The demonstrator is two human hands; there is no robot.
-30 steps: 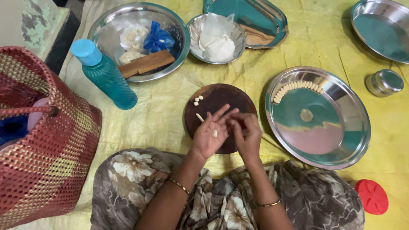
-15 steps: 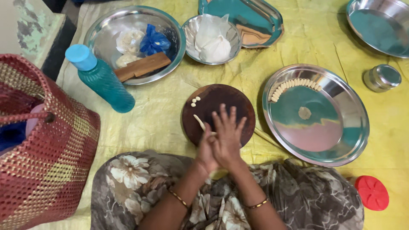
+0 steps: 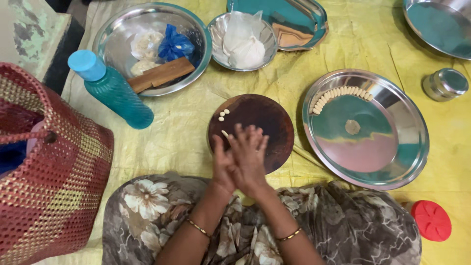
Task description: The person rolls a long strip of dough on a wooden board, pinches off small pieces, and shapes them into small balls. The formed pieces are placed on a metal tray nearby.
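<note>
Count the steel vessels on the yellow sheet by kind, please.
Large bowl with packets: 1
Small bowl: 1
Round plates: 2
Tray: 1
Small lidded tin: 1
Total: 6

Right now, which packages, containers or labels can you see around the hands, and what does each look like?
Blue plastic bag: knotted, in the left steel bowl.
White plastic bag: crumpled, in the small steel bowl.
Teal bottle: lying left of the round wooden board, light blue cap.
Small steel tin: far right, lidded.
Red lid: bottom right.
No labels or screens visible.
</note>
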